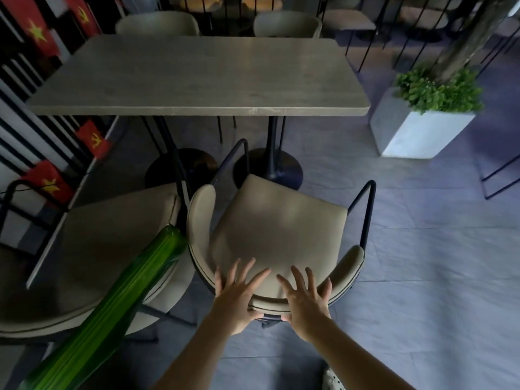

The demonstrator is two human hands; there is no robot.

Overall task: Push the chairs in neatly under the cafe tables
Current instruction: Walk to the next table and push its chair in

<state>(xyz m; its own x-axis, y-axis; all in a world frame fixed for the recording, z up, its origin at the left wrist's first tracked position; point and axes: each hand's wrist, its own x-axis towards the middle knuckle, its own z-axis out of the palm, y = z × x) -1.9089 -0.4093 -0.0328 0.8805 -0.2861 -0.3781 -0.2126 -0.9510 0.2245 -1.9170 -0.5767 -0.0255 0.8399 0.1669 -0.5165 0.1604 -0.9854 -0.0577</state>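
Observation:
A beige padded chair (278,220) with a black wire frame stands in front of the grey wooden cafe table (197,77), turned slightly left, its seat fully out from under the tabletop. My left hand (239,294) and my right hand (305,302) both lie over the top of its curved backrest, fingers spread on the inner side and thumbs behind the rim. A second beige chair (107,243) stands to the left, also outside the table edge and touching the first chair's side.
A glossy green tube (118,305) slants across the left chair. Two beige chairs (157,22) (287,23) sit at the table's far side. A white planter (416,130) with greenery stands to the right. Round table bases (267,167) rest on the floor. A railing with red flags runs along the left.

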